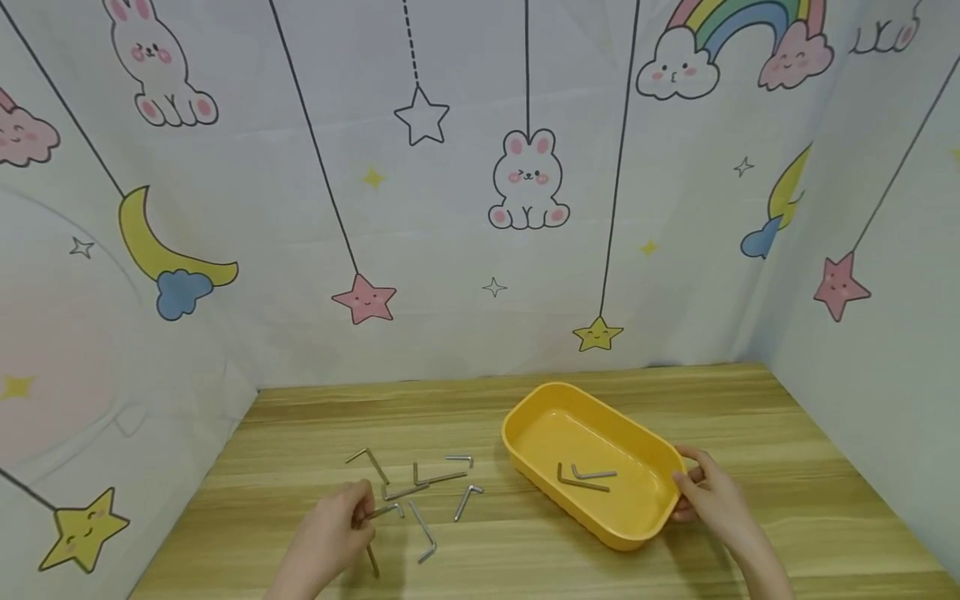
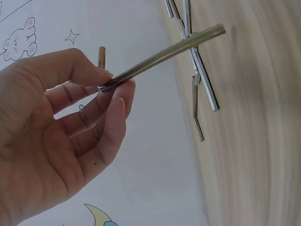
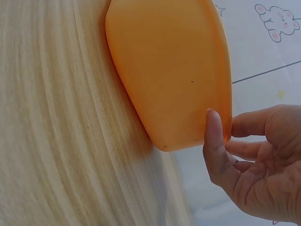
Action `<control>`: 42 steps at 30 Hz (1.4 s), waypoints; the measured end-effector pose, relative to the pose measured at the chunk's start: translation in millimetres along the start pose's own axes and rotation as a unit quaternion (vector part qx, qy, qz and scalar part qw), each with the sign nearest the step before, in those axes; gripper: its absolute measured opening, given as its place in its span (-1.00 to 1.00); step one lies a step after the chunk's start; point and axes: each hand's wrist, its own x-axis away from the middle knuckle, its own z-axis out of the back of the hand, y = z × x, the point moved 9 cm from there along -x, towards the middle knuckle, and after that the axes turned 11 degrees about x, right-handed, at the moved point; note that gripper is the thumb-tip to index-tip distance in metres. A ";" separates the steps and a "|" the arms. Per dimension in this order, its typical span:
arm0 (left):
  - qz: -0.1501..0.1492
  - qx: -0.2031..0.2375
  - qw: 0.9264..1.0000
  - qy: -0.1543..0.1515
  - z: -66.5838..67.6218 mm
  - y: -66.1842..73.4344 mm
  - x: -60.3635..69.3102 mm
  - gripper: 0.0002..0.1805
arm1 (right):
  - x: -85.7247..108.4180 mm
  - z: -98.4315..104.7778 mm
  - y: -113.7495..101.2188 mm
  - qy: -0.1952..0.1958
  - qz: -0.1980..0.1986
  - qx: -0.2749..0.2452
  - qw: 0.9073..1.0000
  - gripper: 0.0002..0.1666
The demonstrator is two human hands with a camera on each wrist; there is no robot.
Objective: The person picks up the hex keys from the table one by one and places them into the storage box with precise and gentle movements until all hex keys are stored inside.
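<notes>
My left hand (image 1: pixel 330 531) pinches an L-shaped hex key (image 2: pixel 162 57) between thumb and fingertips, held above the table. Its long arm points toward the table in the left wrist view. Under and beyond that hand, several other hex keys (image 1: pixel 424 527) lie scattered on the wood, some crossing or close together. At the right, my right hand (image 1: pixel 716 500) grips the near right end of a yellow plastic box (image 1: pixel 551 498). The thumb lies against the box wall in the right wrist view. Inside the box are two hex keys (image 1: pixel 588 484), one silver and one darker.
The wood-grain table (image 1: pixel 442 400) meets a pale cloth backdrop (image 1: pixel 457 217) printed with rabbits, stars and clouds. This cloth stands behind the table and along both sides. The box sits at an angle right of the loose keys.
</notes>
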 end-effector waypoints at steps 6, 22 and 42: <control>-0.003 -0.002 1.000 0.003 2.3 6.5 -1.8 -0.70 | 0.7 -0.4 -0.3 0.002 -0.001 -0.003 1.000 -0.40; -0.060 -0.015 0.998 0.021 -6.0 42.6 -7.3 -0.70 | -1.2 0.2 -0.8 -0.001 0.007 0.004 1.000 -0.39; -0.118 0.017 0.993 0.013 -26.0 77.1 -26.6 -0.77 | -2.0 0.0 1.2 -0.003 0.005 -0.002 1.000 -0.39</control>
